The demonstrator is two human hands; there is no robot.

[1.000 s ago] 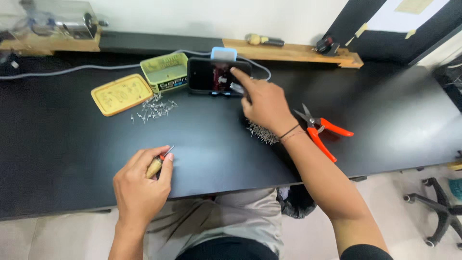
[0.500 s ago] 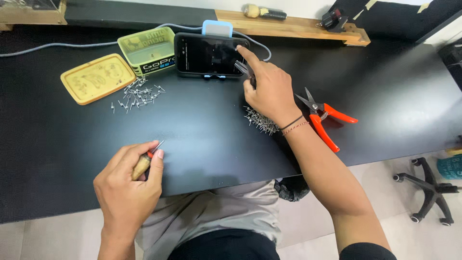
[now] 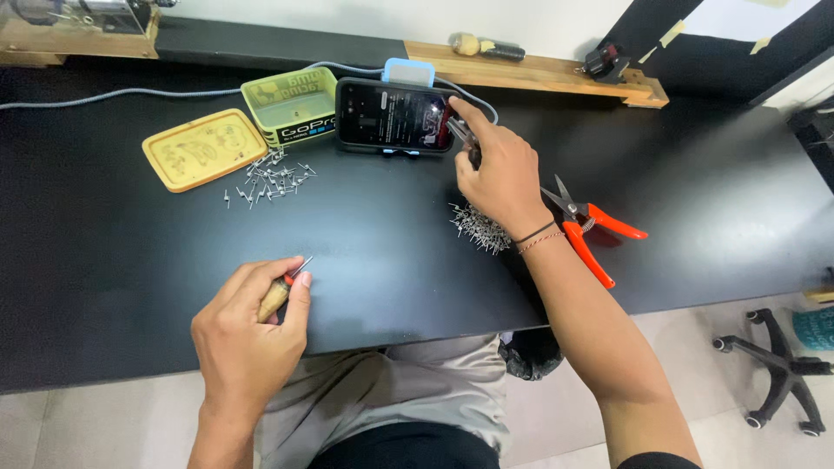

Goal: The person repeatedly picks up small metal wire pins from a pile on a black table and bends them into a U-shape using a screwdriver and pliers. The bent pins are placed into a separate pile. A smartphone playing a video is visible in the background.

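My left hand rests on the near part of the black table, closed around a small wooden-handled tool whose metal tip points away from me. My right hand reaches to the dark phone propped on its side in a blue stand. Its index fingertip touches the right end of the screen, while the other fingers hold a small metal plier-like tool. A heap of short metal pins lies just under my right wrist.
A yellow tin and its lid sit left of the phone, with loose pins scattered before them. Orange-handled snips lie right of my wrist. A grey cable and a wooden ledge run along the back. An office chair base stands at the lower right.
The view has shifted and drawn closer. My right index finger stays at the phone's right end, and my left hand keeps the tool in much the same spot.
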